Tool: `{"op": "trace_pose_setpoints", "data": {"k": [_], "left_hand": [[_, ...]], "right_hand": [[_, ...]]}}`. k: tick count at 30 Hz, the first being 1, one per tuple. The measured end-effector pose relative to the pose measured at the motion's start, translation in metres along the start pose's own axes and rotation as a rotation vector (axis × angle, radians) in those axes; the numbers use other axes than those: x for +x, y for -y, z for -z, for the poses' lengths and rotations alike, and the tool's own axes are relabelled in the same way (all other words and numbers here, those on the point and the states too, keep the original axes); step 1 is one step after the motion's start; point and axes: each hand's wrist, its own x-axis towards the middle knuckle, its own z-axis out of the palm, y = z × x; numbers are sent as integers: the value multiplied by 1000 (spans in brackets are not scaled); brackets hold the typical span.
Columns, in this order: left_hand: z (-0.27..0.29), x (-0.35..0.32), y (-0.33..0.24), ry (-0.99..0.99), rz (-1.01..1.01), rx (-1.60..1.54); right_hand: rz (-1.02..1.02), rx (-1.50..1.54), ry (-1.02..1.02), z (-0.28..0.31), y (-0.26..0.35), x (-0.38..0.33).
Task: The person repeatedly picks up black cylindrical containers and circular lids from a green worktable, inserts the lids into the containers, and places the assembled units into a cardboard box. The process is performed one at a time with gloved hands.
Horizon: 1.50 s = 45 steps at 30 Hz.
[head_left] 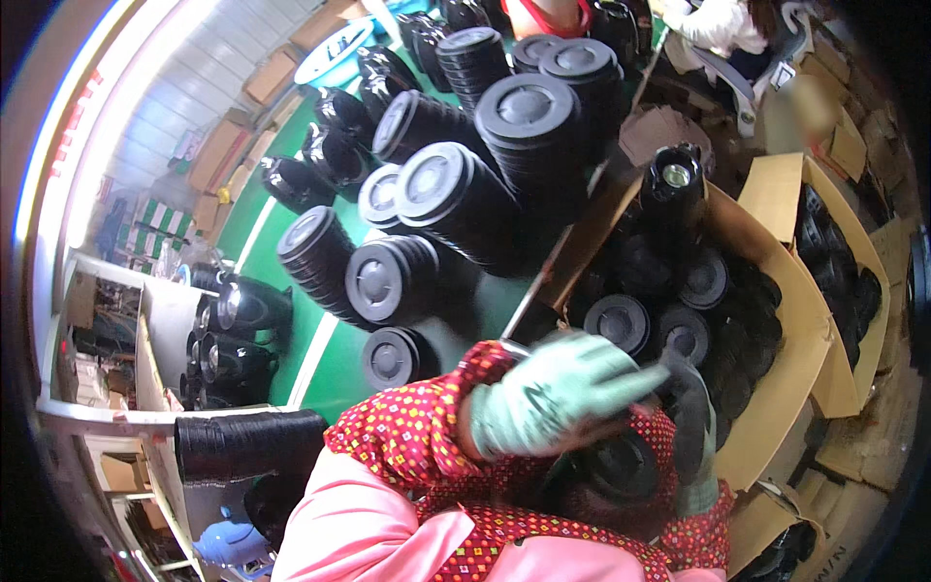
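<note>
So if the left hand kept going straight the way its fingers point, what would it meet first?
Probably the right hand, gloved dark grey, just past the fingertips of the pale green-gloved left hand. Beyond it sits the cardboard box of black round lids. The left hand is blurred and depth is unclear.

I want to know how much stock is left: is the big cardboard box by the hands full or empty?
Partly full. The cardboard box stands open, with round black discs piled inside against its far side, while its bare inner wall shows above them on the right.
</note>
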Motion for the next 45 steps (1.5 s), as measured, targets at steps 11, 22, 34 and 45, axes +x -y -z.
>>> {"op": "trace_pose_setpoints", "data": {"k": [11, 22, 34, 45], "left_hand": [[-54, -137, 175, -31, 759, 614], [8, -184, 18, -48, 436, -254], [81, -296, -110, -1023, 498, -819], [186, -317, 105, -1374, 1070, 175]], "right_hand": [[215, -786, 401, -33, 64, -60], [282, -385, -106, -1, 43, -51], [-530, 402, 578, -249, 59, 8], [-527, 0, 547, -219, 23, -15]]}}
